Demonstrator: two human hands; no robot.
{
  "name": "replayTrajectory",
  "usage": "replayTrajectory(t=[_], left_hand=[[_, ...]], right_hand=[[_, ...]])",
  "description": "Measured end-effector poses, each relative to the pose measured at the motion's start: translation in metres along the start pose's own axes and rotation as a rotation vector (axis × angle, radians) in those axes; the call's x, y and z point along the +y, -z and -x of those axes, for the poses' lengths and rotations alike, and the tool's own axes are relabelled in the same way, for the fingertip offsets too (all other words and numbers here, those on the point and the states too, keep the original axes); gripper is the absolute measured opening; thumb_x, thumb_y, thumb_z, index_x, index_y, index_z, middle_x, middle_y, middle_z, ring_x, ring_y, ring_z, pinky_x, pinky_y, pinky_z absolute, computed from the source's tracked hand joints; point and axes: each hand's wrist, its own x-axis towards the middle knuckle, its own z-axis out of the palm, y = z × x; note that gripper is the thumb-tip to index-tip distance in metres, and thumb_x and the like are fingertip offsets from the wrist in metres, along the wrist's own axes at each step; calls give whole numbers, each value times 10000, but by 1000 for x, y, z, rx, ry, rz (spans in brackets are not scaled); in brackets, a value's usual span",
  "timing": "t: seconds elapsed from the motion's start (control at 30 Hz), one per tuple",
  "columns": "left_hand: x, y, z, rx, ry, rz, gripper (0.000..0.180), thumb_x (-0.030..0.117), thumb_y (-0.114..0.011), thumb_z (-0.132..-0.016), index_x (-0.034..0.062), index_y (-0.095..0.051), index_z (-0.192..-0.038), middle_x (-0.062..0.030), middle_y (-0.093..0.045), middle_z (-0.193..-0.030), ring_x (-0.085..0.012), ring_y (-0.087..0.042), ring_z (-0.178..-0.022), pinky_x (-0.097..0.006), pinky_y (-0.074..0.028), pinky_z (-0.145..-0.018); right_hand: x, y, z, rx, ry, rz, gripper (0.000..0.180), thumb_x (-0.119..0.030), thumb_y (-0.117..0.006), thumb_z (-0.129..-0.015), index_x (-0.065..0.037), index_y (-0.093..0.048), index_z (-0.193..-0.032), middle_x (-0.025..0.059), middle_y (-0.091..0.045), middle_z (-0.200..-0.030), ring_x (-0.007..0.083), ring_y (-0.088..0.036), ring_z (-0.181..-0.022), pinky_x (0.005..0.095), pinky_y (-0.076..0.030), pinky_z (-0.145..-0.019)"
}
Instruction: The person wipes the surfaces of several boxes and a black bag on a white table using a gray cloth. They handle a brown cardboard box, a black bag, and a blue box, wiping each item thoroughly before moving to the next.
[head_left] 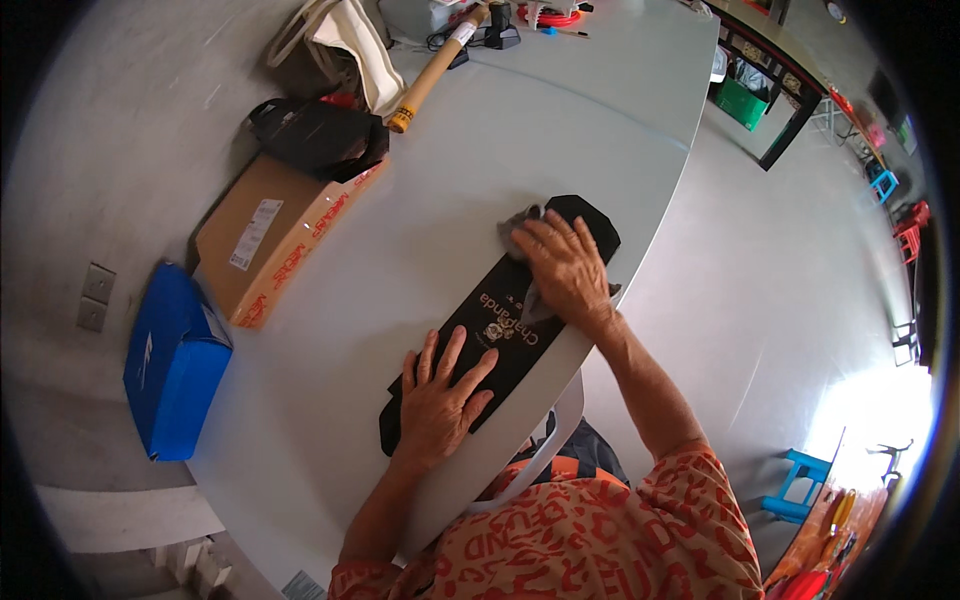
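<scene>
A long, flat black piece [497, 290] with angled ends and a pale printed design lies diagonally across the grey table. I cannot make out what kind of thing it is. My left hand [437, 408] rests flat on its near end, fingers spread. Toward the far end, my right hand [566, 262] presses a crumpled grey cloth [520, 232] onto the black surface. Part of the cloth is hidden under the palm, and its edges stick out on both sides of the hand.
Along the table's left side stand a blue box [178, 365], a brown carton [268, 240] with similar black pieces [318, 138] on top, and a cream bag [355, 55]. A yellowish roll [436, 78] lies beyond them. The table's edge [665, 195] runs along the right.
</scene>
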Motion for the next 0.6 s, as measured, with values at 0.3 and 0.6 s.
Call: replayTrajectory(t=[0.3, 0.6], left_hand=[[2, 0, -3, 18, 13, -19, 499, 330, -656, -881, 312, -519, -1360, -82, -297, -1537, -378, -270, -1396, -575, -226, -1102], [2, 1, -3, 10, 12, -16, 494, 289, -685, -858, 288, -549, -1333, -82, -310, -1525, -385, -263, -1393, -587, -239, -1090]], right_hand=[[-1, 1, 9, 4, 37, -42, 450, -32, -565, -803, -97, -593, -1248, 108, -577, -1294, 296, -460, -1310, 487, -352, -1094], [-58, 39, 63, -171, 114, -235, 471, -57, -605, -809, -93, -579, -1278, 120, -547, -1324, 308, -449, -1319, 507, -335, -1104]])
